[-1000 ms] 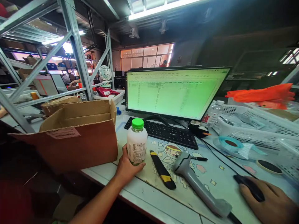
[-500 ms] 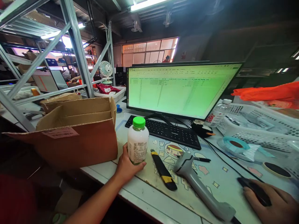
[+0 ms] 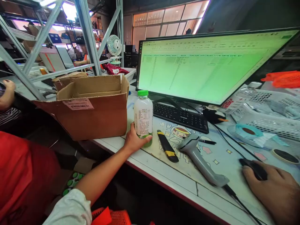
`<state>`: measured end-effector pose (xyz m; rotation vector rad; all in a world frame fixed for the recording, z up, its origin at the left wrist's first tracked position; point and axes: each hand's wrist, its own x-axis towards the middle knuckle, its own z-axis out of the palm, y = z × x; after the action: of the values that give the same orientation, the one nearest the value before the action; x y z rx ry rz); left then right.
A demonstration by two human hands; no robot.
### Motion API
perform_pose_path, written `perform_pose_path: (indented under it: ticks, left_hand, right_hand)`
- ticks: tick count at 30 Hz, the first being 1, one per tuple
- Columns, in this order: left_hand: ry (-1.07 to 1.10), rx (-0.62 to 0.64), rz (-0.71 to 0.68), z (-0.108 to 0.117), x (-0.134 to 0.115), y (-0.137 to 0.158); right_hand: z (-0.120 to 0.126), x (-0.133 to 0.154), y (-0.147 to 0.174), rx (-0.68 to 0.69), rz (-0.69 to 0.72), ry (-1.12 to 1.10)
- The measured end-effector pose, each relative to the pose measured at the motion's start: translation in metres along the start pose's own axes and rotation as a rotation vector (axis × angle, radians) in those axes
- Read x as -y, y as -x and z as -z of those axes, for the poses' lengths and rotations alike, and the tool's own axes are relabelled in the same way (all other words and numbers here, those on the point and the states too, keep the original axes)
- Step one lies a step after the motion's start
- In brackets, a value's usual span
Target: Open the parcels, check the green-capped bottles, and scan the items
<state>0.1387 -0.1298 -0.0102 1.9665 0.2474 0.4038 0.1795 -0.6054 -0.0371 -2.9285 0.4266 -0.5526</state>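
Observation:
My left hand (image 3: 136,139) is wrapped round the lower part of a white bottle (image 3: 143,117) with a green cap and printed label. The bottle stands upright at the desk's front edge. Over at the right, my right hand (image 3: 273,181) rests on a black computer mouse (image 3: 254,168). Between the hands lie a black and yellow utility knife (image 3: 167,146) and a grey barcode scanner (image 3: 203,162) with its cable trailing forward. Behind the bottle are a black keyboard (image 3: 180,117) and a monitor (image 3: 199,68) showing a green spreadsheet.
An open cardboard box (image 3: 100,118) stands left of the bottle, beside a metal rack (image 3: 87,34). White baskets (image 3: 269,120) and a tape roll (image 3: 248,132) are at the right. A red crate (image 3: 119,217) sits below the desk edge. Other people are at the left.
The camera view has tilted down and turned slightly left. The bottle now shows more of its label and green base. Both hands keep their hold on the bottle and the mouse.

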Motion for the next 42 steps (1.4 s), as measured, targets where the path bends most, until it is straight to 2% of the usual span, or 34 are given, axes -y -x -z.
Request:
perform_pose_path:
  ticks: [5, 9, 27, 37, 42]
  left_hand:
    - [0.118, -0.074, 0.024, 0.001, 0.000, -0.003]
    - [0.100, -0.116, 0.052, 0.002, 0.002, -0.005]
    - [-0.150, 0.086, -0.073, 0.008, -0.006, 0.015]
    - [-0.271, 0.089, -0.072, 0.008, -0.014, 0.026]
    - [-0.288, 0.137, -0.115, 0.009, -0.013, 0.036]
  right_hand:
    - [0.024, 0.026, 0.010, 0.082, -0.066, 0.018]
    - [0.034, 0.035, 0.016, 0.113, -0.085, -0.015]
    - [0.037, 0.041, 0.022, 0.051, -0.004, 0.049]
    - [0.036, 0.037, 0.021, 0.032, -0.004, 0.002]
    - [0.034, 0.033, 0.018, 0.045, 0.002, 0.000]
